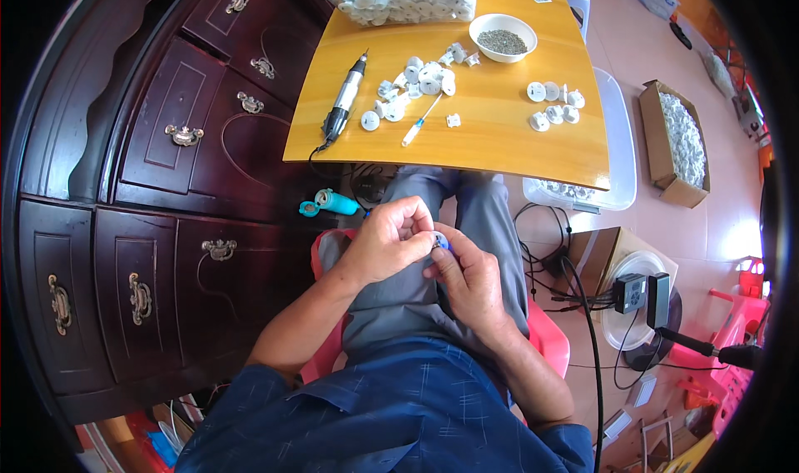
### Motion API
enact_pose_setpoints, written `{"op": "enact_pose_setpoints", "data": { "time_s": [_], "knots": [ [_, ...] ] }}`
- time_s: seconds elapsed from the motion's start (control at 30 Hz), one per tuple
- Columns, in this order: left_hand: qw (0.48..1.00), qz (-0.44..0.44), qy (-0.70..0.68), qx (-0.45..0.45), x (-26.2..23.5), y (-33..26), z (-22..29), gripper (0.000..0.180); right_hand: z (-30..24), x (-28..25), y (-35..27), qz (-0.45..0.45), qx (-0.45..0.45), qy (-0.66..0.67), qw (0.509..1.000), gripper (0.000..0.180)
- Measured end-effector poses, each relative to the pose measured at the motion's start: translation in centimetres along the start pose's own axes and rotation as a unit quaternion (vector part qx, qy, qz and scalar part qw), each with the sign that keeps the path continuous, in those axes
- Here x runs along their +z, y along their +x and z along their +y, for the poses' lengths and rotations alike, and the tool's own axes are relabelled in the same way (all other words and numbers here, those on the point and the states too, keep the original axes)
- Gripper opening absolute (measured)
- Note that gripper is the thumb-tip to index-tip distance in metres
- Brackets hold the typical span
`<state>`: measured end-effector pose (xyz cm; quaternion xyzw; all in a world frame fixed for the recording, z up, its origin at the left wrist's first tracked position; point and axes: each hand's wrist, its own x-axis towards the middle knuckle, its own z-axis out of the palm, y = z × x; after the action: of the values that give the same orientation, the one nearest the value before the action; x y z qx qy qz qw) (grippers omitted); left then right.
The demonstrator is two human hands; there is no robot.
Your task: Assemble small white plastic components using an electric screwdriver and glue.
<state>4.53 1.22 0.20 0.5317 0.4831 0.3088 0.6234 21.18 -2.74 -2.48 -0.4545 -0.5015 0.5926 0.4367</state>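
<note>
Over my lap, in front of the table's near edge, both hands meet at a small white round plastic part (pixel 439 238) with a blue piece on it. My right hand (pixel 473 281) is closed, pinching the part between thumb and fingers. My left hand (pixel 389 240) is closed too, its thumb and fingertips pressed at the part's left side; they hide some of it. On the table ahead lie an electric screwdriver (pixel 346 98), a small hand screwdriver (pixel 421 121) and a loose heap of white plastic parts (pixel 429 77). One small white piece (pixel 454 121) sits apart.
The wooden table (pixel 516 144) carries a bowl of small metal screws (pixel 503 40), a clear bin of white parts (pixel 404 2) and a white group (pixel 555 104) at right. Dark drawers (pixel 166 281) stand left. A carton (pixel 678 144), cables (pixel 583 298) and a turquoise bottle (pixel 333 201) surround me.
</note>
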Motion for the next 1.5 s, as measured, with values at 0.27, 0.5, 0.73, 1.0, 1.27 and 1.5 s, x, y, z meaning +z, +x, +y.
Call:
{"op": "enact_pose_setpoints", "data": {
  "time_s": [0.27, 0.5, 0.73, 1.0, 1.27, 1.5],
  "knots": [
    [0.999, -0.004, 0.012, -0.030, -0.1, -0.1, 0.6, 0.007, -0.4, -0.3, 0.0, -0.010, 0.031, 0.031, 0.999, 0.026],
    [0.997, 0.023, 0.068, 0.026, -2.7, 1.5, 1.6, 0.010, -0.8, -1.5, 0.5, -0.013, 0.112, 0.215, 0.970, 0.030],
    [0.866, 0.190, 0.406, 0.221, -4.9, 8.3, 2.7, 0.020, -0.4, -1.6, 0.7, -0.007, 0.131, 0.264, 0.956, 0.029],
    [0.767, 0.152, 0.573, 0.245, -2.7, 13.8, 2.0, 0.026, -0.4, -1.9, 0.7, -0.008, 0.136, 0.248, 0.959, 0.029],
    [0.786, 0.160, 0.549, 0.236, -2.7, 15.9, 1.0, 0.013, 0.0, -2.0, 1.0, 0.014, 0.152, 0.320, 0.935, 0.033],
    [0.824, 0.141, 0.499, 0.230, -3.5, 14.6, 1.7, 0.012, 0.1, -2.2, 1.4, 0.029, 0.129, 0.359, 0.924, 0.036]
  ]
}}
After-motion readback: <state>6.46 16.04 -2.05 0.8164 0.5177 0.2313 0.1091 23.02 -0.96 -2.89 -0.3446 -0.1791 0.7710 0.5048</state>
